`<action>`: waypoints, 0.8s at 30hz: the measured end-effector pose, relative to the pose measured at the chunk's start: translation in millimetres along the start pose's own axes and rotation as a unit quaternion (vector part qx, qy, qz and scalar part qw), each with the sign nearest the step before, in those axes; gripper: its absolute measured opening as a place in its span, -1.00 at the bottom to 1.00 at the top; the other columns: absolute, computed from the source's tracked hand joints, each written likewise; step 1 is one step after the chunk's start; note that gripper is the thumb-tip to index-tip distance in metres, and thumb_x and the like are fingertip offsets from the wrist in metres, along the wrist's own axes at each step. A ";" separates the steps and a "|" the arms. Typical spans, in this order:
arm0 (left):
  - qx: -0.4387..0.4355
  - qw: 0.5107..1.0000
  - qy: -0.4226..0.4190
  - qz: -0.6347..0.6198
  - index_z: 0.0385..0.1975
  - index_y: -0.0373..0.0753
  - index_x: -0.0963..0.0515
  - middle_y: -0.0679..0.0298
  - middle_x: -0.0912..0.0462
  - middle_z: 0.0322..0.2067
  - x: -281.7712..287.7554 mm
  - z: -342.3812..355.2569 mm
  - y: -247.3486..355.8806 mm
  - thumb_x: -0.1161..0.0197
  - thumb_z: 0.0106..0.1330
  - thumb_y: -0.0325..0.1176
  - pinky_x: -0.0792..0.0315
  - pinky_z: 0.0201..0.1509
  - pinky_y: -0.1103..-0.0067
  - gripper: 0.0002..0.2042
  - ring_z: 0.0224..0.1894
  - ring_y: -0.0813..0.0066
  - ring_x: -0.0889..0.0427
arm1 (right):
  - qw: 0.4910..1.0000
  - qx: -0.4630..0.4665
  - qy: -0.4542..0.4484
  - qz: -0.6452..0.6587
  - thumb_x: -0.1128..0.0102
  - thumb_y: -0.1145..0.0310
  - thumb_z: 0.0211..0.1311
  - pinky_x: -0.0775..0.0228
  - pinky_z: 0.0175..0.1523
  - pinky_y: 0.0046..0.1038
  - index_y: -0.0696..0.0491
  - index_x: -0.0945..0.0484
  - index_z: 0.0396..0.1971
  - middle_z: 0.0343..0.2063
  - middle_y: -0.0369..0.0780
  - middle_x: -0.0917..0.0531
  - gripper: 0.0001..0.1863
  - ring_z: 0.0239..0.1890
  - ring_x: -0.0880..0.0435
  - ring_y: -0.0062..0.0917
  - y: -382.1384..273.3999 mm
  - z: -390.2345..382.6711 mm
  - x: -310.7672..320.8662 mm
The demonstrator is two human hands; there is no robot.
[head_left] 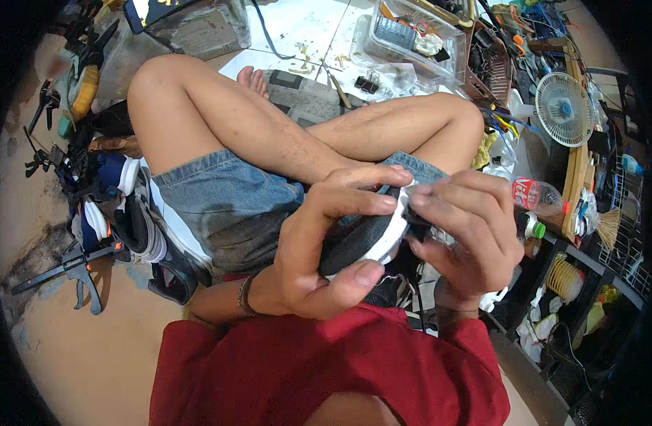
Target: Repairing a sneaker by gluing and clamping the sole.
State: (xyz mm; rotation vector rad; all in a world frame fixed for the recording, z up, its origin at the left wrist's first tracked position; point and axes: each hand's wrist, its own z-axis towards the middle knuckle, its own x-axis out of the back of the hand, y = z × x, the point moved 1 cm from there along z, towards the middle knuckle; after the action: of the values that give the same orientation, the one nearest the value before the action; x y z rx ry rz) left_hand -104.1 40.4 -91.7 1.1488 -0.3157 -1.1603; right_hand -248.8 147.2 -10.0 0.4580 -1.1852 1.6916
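Note:
A black shoe with a white sole edge [354,245] is held up above my lap, tilted. My left hand [308,245] wraps round it, thumb on the near side and fingers over the far side. Curled in from the right, my right hand [475,231] has its fingertips on the end of the white edge and its thumb below. Dark material shows between that thumb and the fingers; whether it is part of the shoe I cannot tell. Much of the shoe is hidden behind my hands.
Several shoes [152,234] lie by my left thigh, beside a bar clamp [74,273]. Ahead are a clear plastic bin [418,42], a black binder clip [367,83] and scraps on the white floor. A small fan [564,108] and a plastic bottle [539,197] stand at right.

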 end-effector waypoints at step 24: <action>0.089 0.983 0.153 0.057 -0.08 -0.48 -0.43 -0.16 -0.62 -0.14 53.7 -7.1 -7.5 -0.33 0.27 -0.05 -0.50 0.16 0.21 -0.46 0.00 -0.02 -0.65 | 0.872 -0.095 -0.145 0.458 -0.58 0.07 -0.11 -0.39 0.19 -0.29 0.20 -0.40 0.18 0.06 -0.09 -0.56 -0.13 0.11 -0.54 -0.36 106.2 -6.3 -63.7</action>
State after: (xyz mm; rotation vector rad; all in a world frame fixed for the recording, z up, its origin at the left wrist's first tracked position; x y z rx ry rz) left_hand -80.1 -0.3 -119.2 1.4255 -0.2479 -0.8523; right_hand -311.1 116.4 -112.7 -0.0147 -1.9690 2.3018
